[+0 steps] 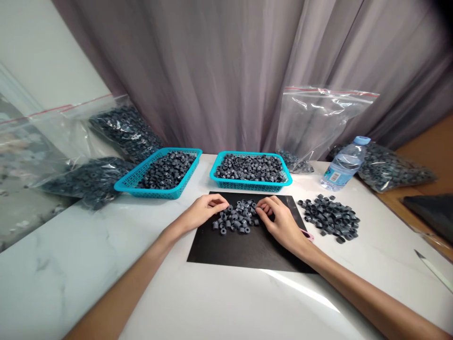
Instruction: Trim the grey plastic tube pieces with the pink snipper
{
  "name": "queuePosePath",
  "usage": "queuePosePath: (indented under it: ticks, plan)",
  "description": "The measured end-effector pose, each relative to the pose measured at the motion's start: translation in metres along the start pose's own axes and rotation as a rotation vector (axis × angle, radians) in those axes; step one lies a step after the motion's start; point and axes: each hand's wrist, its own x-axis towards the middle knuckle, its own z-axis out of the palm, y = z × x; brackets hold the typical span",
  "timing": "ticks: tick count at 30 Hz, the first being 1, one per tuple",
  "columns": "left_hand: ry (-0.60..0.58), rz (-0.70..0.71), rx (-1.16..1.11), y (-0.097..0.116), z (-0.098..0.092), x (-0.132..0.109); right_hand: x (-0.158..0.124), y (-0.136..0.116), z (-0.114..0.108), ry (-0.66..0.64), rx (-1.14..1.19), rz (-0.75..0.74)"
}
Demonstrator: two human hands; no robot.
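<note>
A loose pile of small dark grey plastic rings (237,218) lies on a black mat (226,250) in front of me. At the pile's left edge is my left hand (207,209), thumb and forefinger pinched together beside a ring. My right hand (278,215) curls over the right edge, its fingertips drawn together among the outer rings. Whatever either pinch holds is too small and hidden to make out. Behind the mat stands a blue basket (251,185) full of the same rings.
Another ring-filled blue basket (159,193) sits at back left, near bulging clear bags (92,182). To the right are a second ring pile (331,217), a water bottle (345,165), an upright zip bag (307,123), a pink-handled item (307,234) and a white pointed tool (433,269).
</note>
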Motion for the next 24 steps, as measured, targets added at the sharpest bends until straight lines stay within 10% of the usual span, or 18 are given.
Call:
queuePosePath:
  ticks: [15,24]
  plan:
    - [0.133,0.006,0.011,-0.011,0.004,0.002,-0.001,-0.009,-0.006,0.094,0.116,0.097]
    - [0.22,0.21,-0.238,0.026,0.037,-0.012,-0.002,-0.009,-0.007,0.162,0.193,0.071]
